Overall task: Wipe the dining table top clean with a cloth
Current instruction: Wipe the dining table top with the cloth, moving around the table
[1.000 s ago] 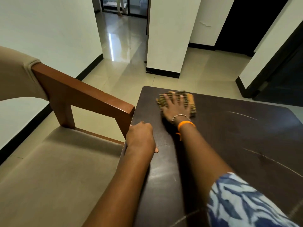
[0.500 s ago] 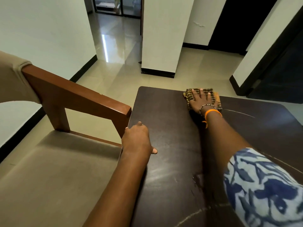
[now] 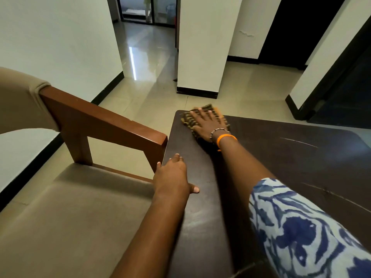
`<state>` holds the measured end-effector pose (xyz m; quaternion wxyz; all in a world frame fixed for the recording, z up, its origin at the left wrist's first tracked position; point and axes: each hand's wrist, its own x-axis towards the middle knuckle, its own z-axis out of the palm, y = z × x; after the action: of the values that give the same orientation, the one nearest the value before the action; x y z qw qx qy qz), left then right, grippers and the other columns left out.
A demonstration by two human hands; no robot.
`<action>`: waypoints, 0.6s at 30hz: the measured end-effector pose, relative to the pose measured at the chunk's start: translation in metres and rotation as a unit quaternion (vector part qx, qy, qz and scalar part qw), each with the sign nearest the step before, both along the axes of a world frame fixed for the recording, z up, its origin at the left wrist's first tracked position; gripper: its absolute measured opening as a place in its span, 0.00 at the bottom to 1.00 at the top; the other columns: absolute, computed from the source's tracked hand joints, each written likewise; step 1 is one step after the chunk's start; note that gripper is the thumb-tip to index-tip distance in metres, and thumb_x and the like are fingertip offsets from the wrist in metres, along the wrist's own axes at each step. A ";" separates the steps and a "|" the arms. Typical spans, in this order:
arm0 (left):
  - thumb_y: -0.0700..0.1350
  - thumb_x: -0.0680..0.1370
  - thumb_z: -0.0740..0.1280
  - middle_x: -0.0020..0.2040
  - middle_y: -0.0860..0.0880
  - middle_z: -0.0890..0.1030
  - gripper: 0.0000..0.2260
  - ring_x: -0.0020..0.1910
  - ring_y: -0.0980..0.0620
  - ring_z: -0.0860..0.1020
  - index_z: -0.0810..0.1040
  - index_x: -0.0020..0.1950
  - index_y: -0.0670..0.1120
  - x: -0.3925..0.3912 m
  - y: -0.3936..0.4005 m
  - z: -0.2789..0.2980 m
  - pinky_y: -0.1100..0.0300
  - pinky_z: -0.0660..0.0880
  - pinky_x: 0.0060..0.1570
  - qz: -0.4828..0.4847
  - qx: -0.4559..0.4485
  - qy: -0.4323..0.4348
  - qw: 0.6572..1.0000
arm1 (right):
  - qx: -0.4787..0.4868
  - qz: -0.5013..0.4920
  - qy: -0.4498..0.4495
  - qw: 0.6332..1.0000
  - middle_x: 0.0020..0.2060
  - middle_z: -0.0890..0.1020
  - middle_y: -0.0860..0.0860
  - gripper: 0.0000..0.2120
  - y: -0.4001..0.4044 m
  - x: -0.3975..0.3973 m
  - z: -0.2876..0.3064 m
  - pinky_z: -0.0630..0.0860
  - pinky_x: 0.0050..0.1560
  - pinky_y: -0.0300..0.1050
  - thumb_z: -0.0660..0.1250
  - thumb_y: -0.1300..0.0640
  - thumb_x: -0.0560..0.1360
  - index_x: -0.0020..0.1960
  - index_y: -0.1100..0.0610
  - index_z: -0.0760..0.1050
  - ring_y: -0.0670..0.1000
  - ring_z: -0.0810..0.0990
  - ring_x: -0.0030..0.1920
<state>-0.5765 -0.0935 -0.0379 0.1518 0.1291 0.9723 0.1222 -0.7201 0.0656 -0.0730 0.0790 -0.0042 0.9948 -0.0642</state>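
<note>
Two hands are at work. My right hand (image 3: 206, 123) lies flat, fingers spread and straight, pressing the brown-and-yellow checked cloth (image 3: 202, 117) onto the far left corner of the dark brown wooden tabletop (image 3: 291, 157). My left hand (image 3: 172, 177) braces at the tabletop's left edge, thumb lying on the surface and fingers bent over the rim; it carries nothing. To wipe this corner well, I judge that the palm should keep even pressure across the whole cloth, and the stroke should run right up to the rounded rim without letting the cloth slide off it. Overlapping passes back toward me would then catch the pale smears (image 3: 202, 219) in the near middle. Pale streaks (image 3: 297, 142) farther right may be scratches or dirt; I cannot tell which. The cloth is blurred and mostly covered by my hand, so its folds are unclear. My patterned blue-and-white sleeve (image 3: 301, 231) hides the near right part, and the frame cuts off the tabletop's right and near sides. A brown wooden armchair with beige cushion (image 3: 80, 207) stands just beside the left edge.
</note>
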 end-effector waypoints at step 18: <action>0.55 0.69 0.72 0.74 0.48 0.63 0.37 0.73 0.48 0.62 0.60 0.73 0.46 0.001 -0.002 0.004 0.48 0.51 0.73 0.011 0.027 -0.007 1.000 | -0.023 -0.010 0.008 1.000 0.77 0.42 0.47 0.27 -0.069 0.046 -0.002 0.39 0.72 0.65 0.49 0.45 0.80 0.76 0.44 0.43 0.57 0.41 0.77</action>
<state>-0.5755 -0.0960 -0.0339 0.1536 0.1212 0.9690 0.1511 -0.6741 -0.0029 -0.0754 0.0701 0.0032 0.9936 -0.0881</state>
